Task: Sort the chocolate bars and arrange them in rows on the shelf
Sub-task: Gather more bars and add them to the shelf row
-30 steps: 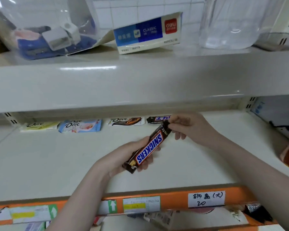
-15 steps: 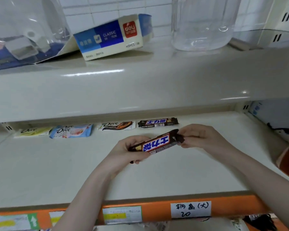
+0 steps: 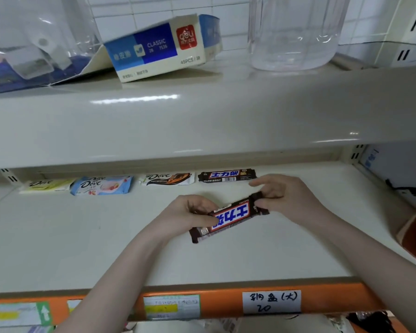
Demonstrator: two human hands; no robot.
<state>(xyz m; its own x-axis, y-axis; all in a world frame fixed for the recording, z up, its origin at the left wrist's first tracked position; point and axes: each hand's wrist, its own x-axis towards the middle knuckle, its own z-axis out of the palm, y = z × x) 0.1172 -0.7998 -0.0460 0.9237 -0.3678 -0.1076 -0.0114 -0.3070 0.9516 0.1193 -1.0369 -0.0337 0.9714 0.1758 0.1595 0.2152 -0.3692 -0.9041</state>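
Over the middle of the shelf (image 3: 58, 241), a brown Snickers bar (image 3: 228, 217) is held between both hands, tilted, its right end higher. The left hand (image 3: 187, 215) curls its fingers round the bar's left half; the right hand (image 3: 283, 195) pinches the right end. Along the shelf's back edge lies a row: three Dove bars (image 3: 101, 185) and another Snickers bar (image 3: 226, 175), side by side. On the upper shelf (image 3: 202, 116) stand a tilted blue box (image 3: 159, 49), its contents hidden, and a clear plastic jar (image 3: 296, 32).

Snickers bar (image 3: 229, 217) — two-handed grip
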